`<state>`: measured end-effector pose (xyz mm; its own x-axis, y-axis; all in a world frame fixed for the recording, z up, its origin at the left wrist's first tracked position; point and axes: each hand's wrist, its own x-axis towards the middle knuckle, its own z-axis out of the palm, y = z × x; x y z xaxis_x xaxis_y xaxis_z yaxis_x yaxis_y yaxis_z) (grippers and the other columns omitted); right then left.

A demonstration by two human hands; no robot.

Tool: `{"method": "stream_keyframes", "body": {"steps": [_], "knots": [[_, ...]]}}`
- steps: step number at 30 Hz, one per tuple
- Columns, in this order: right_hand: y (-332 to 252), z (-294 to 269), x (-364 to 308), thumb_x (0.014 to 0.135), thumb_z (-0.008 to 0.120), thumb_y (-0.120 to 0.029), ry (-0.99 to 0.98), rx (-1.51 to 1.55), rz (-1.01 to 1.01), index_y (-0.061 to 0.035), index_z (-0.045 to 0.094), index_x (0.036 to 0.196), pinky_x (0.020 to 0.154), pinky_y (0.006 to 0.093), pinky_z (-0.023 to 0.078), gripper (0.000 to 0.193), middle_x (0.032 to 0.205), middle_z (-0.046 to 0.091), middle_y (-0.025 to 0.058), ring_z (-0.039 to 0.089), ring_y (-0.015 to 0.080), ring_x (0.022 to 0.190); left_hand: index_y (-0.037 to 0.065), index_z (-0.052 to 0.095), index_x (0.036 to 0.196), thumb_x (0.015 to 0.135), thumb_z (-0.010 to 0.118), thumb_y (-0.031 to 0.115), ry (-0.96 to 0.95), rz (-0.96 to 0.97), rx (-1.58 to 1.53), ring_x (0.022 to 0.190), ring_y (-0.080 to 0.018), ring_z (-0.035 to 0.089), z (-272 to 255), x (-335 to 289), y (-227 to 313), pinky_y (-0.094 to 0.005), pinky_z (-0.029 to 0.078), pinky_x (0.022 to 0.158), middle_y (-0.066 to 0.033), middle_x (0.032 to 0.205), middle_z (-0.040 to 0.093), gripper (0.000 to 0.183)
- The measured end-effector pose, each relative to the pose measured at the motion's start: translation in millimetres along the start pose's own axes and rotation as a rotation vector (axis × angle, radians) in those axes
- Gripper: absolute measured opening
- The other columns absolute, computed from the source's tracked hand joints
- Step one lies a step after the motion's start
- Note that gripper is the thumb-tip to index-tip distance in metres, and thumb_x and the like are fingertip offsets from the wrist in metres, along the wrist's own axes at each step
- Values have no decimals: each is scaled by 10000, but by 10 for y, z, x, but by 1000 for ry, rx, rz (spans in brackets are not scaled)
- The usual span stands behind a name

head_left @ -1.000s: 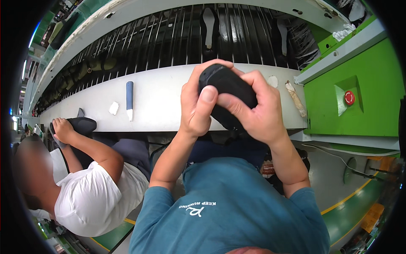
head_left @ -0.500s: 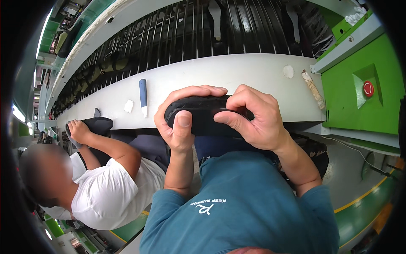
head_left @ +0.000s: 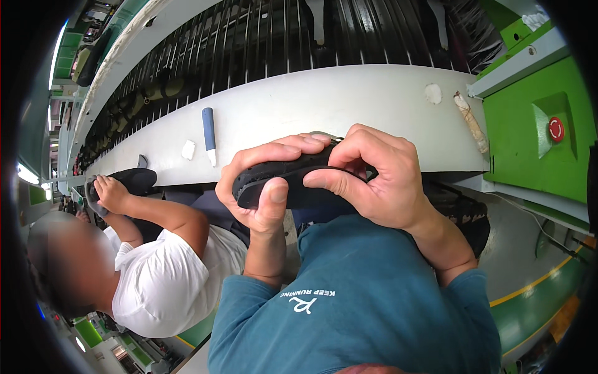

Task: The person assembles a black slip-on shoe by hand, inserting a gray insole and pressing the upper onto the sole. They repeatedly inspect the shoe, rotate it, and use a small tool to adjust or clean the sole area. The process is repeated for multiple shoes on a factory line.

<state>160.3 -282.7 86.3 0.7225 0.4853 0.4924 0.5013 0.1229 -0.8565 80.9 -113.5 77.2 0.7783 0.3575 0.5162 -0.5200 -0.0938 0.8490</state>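
Observation:
A black shoe (head_left: 299, 198) is held up in front of me between both hands, its dark, flat sole side tilted towards me. My left hand (head_left: 265, 213) is closed round its left end, with the fingers over the far edge and the thumb pressing the near side. At the right part, my right hand (head_left: 387, 181) pinches the sole's edge between thumb and bent fingers. A narrow gap shows along that edge beside the right thumb. The shoe's right end is mostly hidden behind the right hand.
Beyond my hands runs a white bench (head_left: 349, 93), bearing a blue-handled tool (head_left: 208, 128), a white scrap (head_left: 188, 149) and a wrapped stick (head_left: 471, 121). A roller conveyor (head_left: 249, 56) lies behind. At right stands a green cabinet with a red button (head_left: 556, 129). A co-worker (head_left: 165, 274) handles a shoe at left.
The shoe has shifted slightly left and tilted, its left end lower. My right thumb has slid left along the sole's edge. The view has shifted a little.

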Motion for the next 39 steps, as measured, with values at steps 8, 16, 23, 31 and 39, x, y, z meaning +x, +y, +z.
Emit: {"method": "stream_keyframes", "body": {"steps": [8, 16, 23, 31, 39], "knots": [[-22, -215, 131, 825, 1002, -376, -340, 24, 427, -70, 574, 687, 509, 300, 422, 544, 568, 583, 31, 531, 116, 530, -138, 682, 1088, 1019, 726, 216, -37, 6, -160, 970, -450, 782, -32, -33, 47, -644, 621, 968, -351, 1018, 768, 363], [40, -387, -46, 793, 1035, -343, -286, -3, 426, -89, 557, 712, 524, 261, 377, 548, 611, 540, -44, 463, 55, 580, -113, 668, 1079, 1022, 741, 274, -199, -4, -6, 961, -444, 777, 100, 70, 147, -627, 624, 977, -344, 999, 762, 398], [62, -521, 129, 741, 1023, -480, -220, 137, -60, -24, 672, 1378, 1068, 396, 527, 858, 1261, 711, 117, 692, 264, 1211, -95, 734, 1163, 894, 836, 427, -318, 188, -98, 913, -374, 834, 288, 186, -51, -420, 674, 835, -257, 1018, 814, 596], [11, -340, 164, 822, 886, -626, -282, 317, -102, 36, 763, 1244, 1040, 476, 609, 794, 1211, 795, 239, 775, 386, 1189, 5, 782, 1108, 940, 719, 448, -422, 339, 179, 752, -301, 782, 334, 282, 106, -392, 617, 677, -137, 903, 781, 478], [-52, -378, 141, 829, 974, -386, -288, 303, -153, 30, 776, 1251, 1023, 416, 615, 624, 1220, 807, 206, 781, 354, 1191, 9, 772, 1090, 966, 685, 410, -442, 371, 174, 731, -305, 769, 309, 265, 125, -389, 602, 651, -121, 887, 778, 428]]}}
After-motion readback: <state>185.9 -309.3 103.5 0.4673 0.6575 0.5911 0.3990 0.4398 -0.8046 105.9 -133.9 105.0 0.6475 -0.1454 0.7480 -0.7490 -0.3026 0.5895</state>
